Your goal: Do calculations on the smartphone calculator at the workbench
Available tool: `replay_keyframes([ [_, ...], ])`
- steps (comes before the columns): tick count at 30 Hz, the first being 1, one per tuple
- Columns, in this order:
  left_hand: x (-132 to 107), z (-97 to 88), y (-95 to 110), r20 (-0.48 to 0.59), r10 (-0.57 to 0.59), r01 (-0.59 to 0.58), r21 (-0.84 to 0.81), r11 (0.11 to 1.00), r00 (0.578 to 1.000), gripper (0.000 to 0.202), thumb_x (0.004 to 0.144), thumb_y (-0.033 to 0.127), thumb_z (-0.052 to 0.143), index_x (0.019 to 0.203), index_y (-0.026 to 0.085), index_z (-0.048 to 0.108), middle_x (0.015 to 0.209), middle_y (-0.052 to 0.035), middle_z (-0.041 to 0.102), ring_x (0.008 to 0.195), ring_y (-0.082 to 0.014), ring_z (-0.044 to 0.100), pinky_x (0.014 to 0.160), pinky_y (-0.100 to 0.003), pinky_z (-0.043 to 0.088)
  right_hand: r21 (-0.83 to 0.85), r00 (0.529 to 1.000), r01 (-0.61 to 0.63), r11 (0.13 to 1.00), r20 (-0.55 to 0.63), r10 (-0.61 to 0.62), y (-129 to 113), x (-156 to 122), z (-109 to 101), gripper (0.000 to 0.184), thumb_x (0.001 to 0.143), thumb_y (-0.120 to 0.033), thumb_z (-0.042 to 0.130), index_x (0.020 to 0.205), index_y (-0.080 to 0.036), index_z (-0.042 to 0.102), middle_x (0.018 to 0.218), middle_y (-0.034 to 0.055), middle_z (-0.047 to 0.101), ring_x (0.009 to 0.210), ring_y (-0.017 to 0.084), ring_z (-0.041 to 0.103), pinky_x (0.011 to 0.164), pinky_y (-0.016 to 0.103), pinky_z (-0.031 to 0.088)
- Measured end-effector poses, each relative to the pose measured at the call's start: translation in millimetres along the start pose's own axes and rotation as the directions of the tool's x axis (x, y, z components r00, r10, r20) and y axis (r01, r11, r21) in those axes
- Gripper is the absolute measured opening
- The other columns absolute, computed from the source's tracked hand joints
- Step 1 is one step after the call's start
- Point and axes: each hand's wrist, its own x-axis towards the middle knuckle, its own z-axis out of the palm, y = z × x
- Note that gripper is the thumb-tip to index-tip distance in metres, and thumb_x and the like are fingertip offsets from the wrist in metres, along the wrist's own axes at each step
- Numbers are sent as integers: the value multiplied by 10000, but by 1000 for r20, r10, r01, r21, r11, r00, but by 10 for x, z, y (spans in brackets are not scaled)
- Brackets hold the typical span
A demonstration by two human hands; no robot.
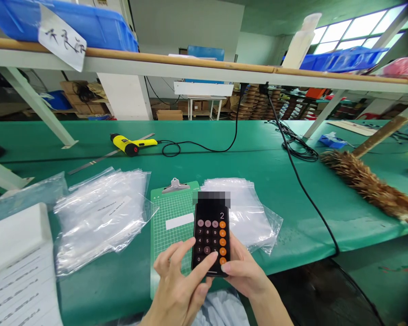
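Observation:
A smartphone (211, 235) with a calculator on its screen, showing a 2, is held upright in my right hand (246, 269). The right thumb lies on the phone's lower right edge. My left hand (182, 278) is over the phone's lower left, fingers spread and holding nothing; its index fingertip is at the keys near 3. Behind the phone lies a green clipboard (163, 242) with a grid and a metal clip (176, 184). A white paper strip (179, 221) rests on the clipboard. To the right, clear plastic bags (245, 213) are partly hidden by the phone.
More clear bags (102, 213) and a printed label roll (23, 280) lie left. A yellow heat gun (131, 144) lies behind on the green table (204, 158). A black cable (301, 181) and a feather duster (370, 183) are right. A shelf (190, 65) spans above.

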Motion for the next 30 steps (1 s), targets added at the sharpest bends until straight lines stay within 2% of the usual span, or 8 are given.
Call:
replay_keyframes([
  [2,12,-2,6,13,-4,3,19,1000,1000,378,962,351,268,1226,365,539,1287,-82,366,1146,-288,342,906,-429,222,-10,1000,-3,1000,-20,3,-5,-7,3,627,641,-157,697,1221,-221,465,1061,85,620,839,218,638,641,324,532],
  [7,-59,-15,-45,-78,-25,21,-52,998,997,415,961,409,234,1147,366,603,1260,-72,410,1113,-286,374,887,-442,228,18,999,11,1000,32,-11,19,4,-24,666,649,-173,688,1257,-200,417,1044,113,626,762,227,659,582,334,541],
  [12,-142,6,-97,-78,-38,39,7,999,996,473,951,469,185,1135,383,612,1249,-61,454,1093,-286,392,862,-434,237,43,1000,27,999,9,-27,55,6,-56,651,647,-152,697,1239,-192,428,1020,101,621,802,234,650,588,347,558],
  [16,-140,16,-86,-123,-60,56,-37,998,991,478,951,467,184,1147,359,607,1214,-73,472,1081,-279,401,870,-431,247,53,1000,19,998,-6,-19,54,14,-52,627,657,-174,711,1224,-193,441,1031,112,626,813,240,649,569,339,561],
  [21,-124,0,-40,-220,-81,55,-118,991,972,465,956,438,198,1106,304,617,1168,-87,481,1038,-272,422,856,-427,279,72,991,-30,997,-129,39,51,58,-45,399,816,-381,599,1154,-178,531,994,109,655,792,245,662,546,351,565],
  [24,-134,2,-15,-228,-111,82,-135,987,967,473,958,435,191,1059,266,621,1153,-96,480,1015,-267,424,837,-417,289,114,973,-57,992,-214,80,89,94,-70,452,827,-505,540,1070,-128,603,955,129,673,744,251,667,485,340,560],
  [27,-148,14,-6,-217,-126,100,-127,987,968,459,961,418,191,1044,253,610,1155,-97,475,1018,-266,414,831,-412,286,143,952,-72,987,-284,110,122,117,-90,486,825,-549,513,1024,-122,630,883,121,687,656,237,667,402,308,535],
  [30,-156,23,-11,-205,-126,104,-116,988,971,444,964,403,193,1032,250,605,1152,-94,473,1020,-259,413,828,-401,287,157,962,-45,987,-258,85,107,110,-74,507,806,-582,515,1048,-149,621,881,107,691,670,238,668,415,310,541],
])
